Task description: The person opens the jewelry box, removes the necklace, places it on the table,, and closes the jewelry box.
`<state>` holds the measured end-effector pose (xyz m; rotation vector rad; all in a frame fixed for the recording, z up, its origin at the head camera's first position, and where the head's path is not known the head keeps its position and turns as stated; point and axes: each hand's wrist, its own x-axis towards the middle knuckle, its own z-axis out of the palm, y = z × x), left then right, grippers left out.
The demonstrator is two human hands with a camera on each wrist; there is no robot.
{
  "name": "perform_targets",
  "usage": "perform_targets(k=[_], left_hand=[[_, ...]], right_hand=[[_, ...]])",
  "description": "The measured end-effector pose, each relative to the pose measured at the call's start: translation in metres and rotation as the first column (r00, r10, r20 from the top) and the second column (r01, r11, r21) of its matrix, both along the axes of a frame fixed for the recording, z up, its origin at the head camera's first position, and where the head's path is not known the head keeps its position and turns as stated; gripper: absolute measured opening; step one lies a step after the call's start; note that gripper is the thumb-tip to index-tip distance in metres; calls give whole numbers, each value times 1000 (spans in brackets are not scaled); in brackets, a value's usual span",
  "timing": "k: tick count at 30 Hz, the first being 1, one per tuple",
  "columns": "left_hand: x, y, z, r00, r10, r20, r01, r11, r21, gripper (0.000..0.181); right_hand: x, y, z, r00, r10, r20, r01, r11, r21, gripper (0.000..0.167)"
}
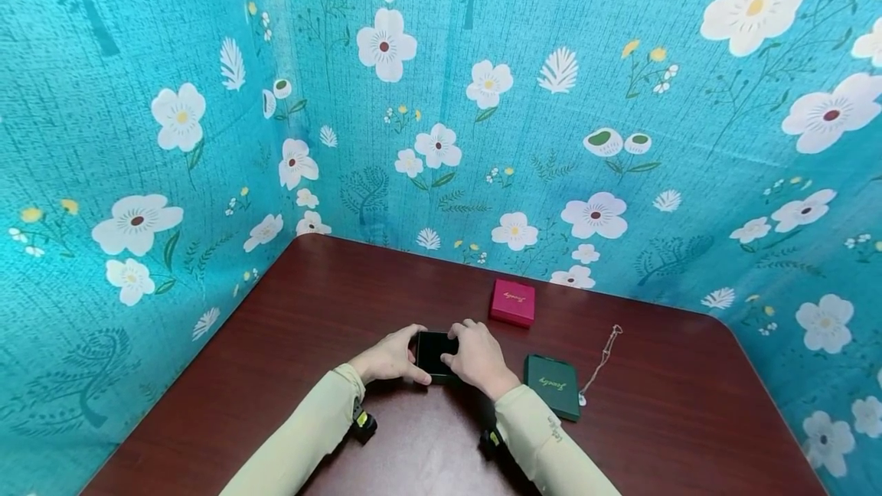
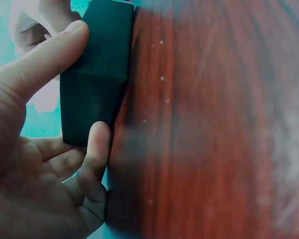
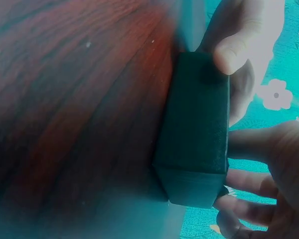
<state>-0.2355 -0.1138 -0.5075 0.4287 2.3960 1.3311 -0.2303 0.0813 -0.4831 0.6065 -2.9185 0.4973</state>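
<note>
Green box (image 3: 193,122), clasped by my left hand (image 1: 389,357), needs steadying while my right hand (image 1: 481,357), pinch unclear, should work gently.

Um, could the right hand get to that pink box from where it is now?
Probably yes. In the head view, only tabletop shows between the right hand and the pink box, just beyond it. That hand is on the dark green box, though, so it would likely leave it first.
</note>
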Motion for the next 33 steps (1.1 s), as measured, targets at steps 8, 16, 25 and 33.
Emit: perform_targets(k=[8,16,25,33], left_hand=[[0,0,-1,1000,9,-7,-9,1000,-4,87],[0,0,-1,1000,10,-12,-10,1000,0,87],[-1,2,-3,999,7,-32,-8,1000,-18,83],[-1,0,-3,1000,-10,-26,10,1000,8,82]], right_hand=[[0,0,-5,996,46,-73,-41,996,74,28],[0,1,-6,996,53,-73,-48,996,69,24],[-3,2,-11,994,93,-59,-89,994,69,18],[-1,0,-4,996,87,16,-88,994,67,32]])
